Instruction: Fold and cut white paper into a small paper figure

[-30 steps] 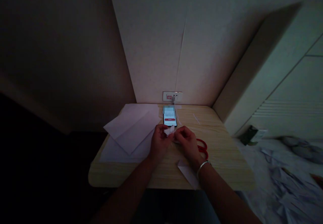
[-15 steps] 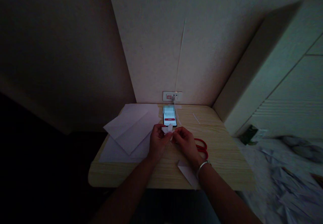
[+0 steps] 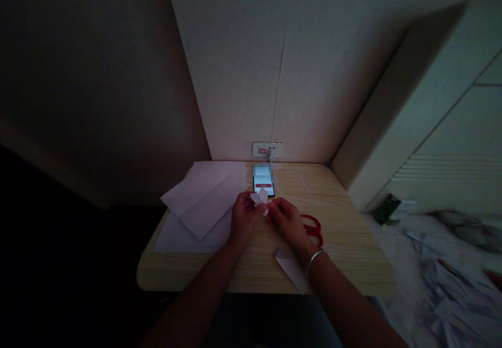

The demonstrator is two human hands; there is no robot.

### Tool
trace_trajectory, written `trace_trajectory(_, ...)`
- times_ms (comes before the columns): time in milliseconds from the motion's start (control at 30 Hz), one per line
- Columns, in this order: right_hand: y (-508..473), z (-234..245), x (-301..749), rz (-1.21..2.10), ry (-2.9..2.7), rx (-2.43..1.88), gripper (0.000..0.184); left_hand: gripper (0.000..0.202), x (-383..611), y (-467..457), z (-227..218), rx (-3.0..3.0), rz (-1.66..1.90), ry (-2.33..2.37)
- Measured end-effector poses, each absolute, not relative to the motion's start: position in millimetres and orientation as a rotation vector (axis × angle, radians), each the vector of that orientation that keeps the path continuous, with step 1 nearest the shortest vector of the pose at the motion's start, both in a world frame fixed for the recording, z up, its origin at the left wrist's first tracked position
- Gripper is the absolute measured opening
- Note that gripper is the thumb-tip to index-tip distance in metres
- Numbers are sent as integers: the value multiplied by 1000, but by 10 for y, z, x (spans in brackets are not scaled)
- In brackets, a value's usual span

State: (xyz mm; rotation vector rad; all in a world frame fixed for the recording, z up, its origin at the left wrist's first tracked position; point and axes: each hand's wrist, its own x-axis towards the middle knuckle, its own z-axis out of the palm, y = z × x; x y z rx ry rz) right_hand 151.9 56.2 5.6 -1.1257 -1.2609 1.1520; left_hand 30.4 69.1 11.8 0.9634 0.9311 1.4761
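Observation:
A small folded piece of white paper is held up between my two hands, in front of the phone. My left hand pinches it from the left with thumb and fingers. From the right, my right hand grips its lower right edge with closed fingertips. The phone lies behind the paper with its screen lit. Red-handled scissors rest just right of my right hand, their blades hidden by it. A paper scrap with a folded edge lies under my right wrist.
White sheets overlap on the left of the wooden table. A wall socket with a plug is above the back edge. Thin paper strips lie near the phone. Crumpled papers and a green packet lie at right.
The paper between my hands has turned slightly, and its upper flap now stands higher and looks wider. Both hands stay in nearly the same place.

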Motion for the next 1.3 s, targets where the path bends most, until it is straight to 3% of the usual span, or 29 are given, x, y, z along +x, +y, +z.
trace_trajectory(367,541,148,1507,1192,-1169,-1079,24,41,279,703,124,894,1429,949)
trace_trajectory(500,567,146,1540,1217,-1068,-999,29,32,297,688,118,932,1294,896)
trace_trajectory(767,577,114,1583,1250,-1032,-944,8,21,303,666,103,873,1154,840)
trace_trajectory(1033,564,124,1595,1245,-1054,-945,3,20,298,641,117,845,1165,780)
trace_trajectory(1300,538,183,1573,1217,-1129,-1007,11,21,280,664,91,1048,1243,927)
